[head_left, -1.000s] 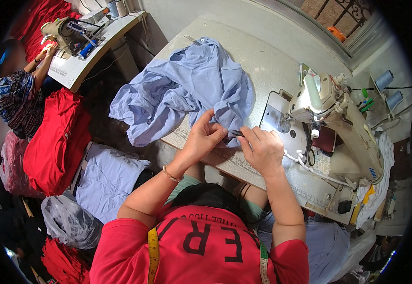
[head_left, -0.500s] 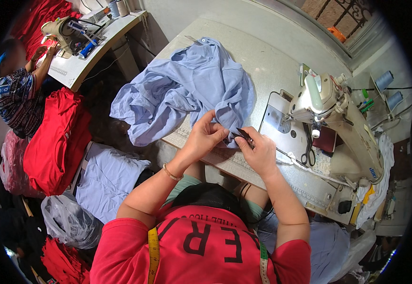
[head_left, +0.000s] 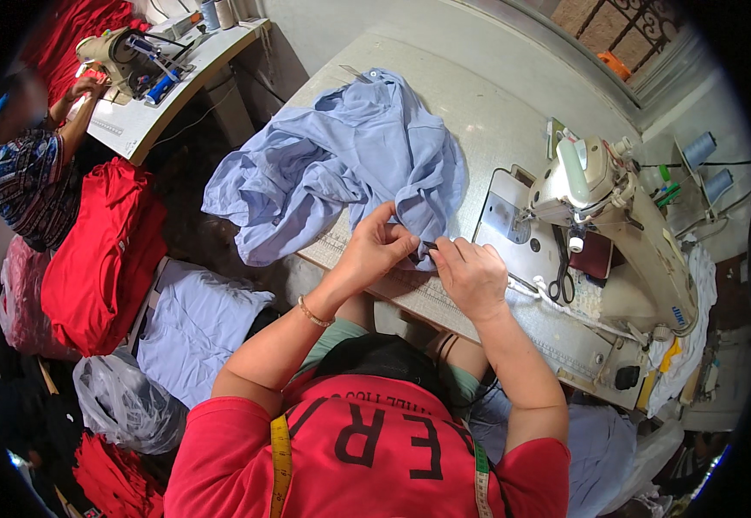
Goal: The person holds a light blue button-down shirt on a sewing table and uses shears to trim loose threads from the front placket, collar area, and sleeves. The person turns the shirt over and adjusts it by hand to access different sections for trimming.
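Observation:
A light blue shirt (head_left: 367, 147) lies bunched across the sewing table, its near part hanging at the front edge. My left hand (head_left: 378, 250) pinches the shirt's cloth between thumb and fingers close to that edge. Right beside it, my right hand (head_left: 472, 274) is closed round small dark thread snips (head_left: 432, 247), mostly hidden by the fingers. Their tip meets the cloth held by my left hand. Whether the blades are apart cannot be made out.
A sewing machine (head_left: 600, 194) stands at the right, with black scissors (head_left: 561, 281) beside its base and blue thread cones (head_left: 701, 148) behind. On the left are red garments (head_left: 99, 259), folded blue cloth (head_left: 194, 328) and a plastic bag (head_left: 125, 401). A co-worker (head_left: 34, 181) sits at another machine.
My right hand has turned and moved slightly left, bringing the snips to the cloth; less of them shows now. My left hand keeps its pinch. The co-worker's hand has risen a little.

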Action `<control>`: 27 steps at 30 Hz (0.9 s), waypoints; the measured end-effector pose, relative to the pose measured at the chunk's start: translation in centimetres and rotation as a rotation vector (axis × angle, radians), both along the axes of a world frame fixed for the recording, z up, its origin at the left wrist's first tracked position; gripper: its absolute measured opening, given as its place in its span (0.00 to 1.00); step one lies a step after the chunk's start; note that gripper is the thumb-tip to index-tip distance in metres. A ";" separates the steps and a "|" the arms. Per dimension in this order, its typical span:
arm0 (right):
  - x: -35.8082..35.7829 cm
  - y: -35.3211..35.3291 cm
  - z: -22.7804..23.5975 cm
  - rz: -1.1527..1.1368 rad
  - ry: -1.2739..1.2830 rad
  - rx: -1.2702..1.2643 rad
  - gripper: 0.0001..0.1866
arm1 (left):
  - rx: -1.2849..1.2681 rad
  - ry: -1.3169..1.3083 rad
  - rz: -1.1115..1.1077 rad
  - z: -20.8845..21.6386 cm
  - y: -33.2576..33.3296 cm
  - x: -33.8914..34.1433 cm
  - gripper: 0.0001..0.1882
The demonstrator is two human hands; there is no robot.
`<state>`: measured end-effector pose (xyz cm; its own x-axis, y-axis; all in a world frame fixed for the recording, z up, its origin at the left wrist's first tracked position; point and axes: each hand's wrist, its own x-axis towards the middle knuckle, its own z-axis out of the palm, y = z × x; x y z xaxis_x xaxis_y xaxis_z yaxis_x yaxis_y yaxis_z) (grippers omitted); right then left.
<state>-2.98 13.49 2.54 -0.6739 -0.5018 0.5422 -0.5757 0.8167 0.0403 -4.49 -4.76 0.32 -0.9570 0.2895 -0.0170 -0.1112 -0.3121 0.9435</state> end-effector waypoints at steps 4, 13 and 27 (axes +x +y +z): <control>-0.2 0.0 -0.3 0.007 0.012 0.025 0.07 | -0.052 -0.011 -0.015 0.1 -0.1 -0.2 0.19; -0.6 0.2 -0.5 0.068 -0.097 -0.301 0.08 | -0.015 0.024 -0.020 0.0 0.1 0.0 0.20; -0.3 0.3 0.6 0.058 -0.686 -0.676 0.11 | 0.039 0.091 -0.052 -0.4 -0.2 0.9 0.35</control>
<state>-3.24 13.78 3.12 -0.9355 -0.2709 0.2266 -0.3396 0.5135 -0.7880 -3.59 -4.99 -0.03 -0.9376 0.3379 0.0815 -0.0429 -0.3451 0.9376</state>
